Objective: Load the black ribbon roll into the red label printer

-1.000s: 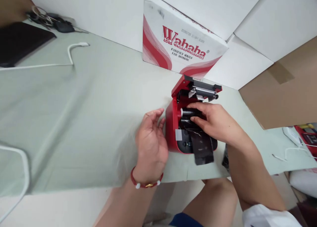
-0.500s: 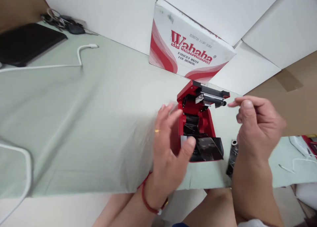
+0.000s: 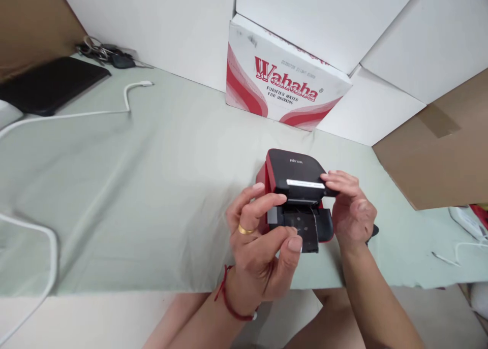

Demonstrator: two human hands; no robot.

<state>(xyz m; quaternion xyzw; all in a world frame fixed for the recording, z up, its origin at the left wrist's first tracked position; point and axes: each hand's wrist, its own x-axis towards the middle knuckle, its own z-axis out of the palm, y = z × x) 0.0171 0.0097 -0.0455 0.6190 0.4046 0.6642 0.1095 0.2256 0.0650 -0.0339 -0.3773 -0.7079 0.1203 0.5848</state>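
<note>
A red-and-black label printer (image 3: pixel 295 168) stands near the table's front edge, its black lid swung down over the red body, with a gap along the left side. A black label strip (image 3: pixel 307 232) comes out of its front. My left hand (image 3: pixel 263 237) pinches the strip's left edge between thumb and index finger, while its other fingers reach to the lid's front left corner. My right hand (image 3: pixel 353 207) has its fingers over the lid's right edge. Behind the right wrist, a dark object (image 3: pixel 374 231) is mostly hidden.
A white-and-red water carton (image 3: pixel 285 85) leans at the back wall. To the left lie a black flat device (image 3: pixel 53 85), a bunch of keys (image 3: pixel 110 54) and a white cable (image 3: pixel 76 115). At the right are a brown cardboard panel (image 3: pixel 438 146) and another white cable (image 3: pixel 446 259).
The printer's lid has come down from its raised position. My right hand has moved left onto the lid, and my left hand has closed on the label strip, which now hangs further forward.
</note>
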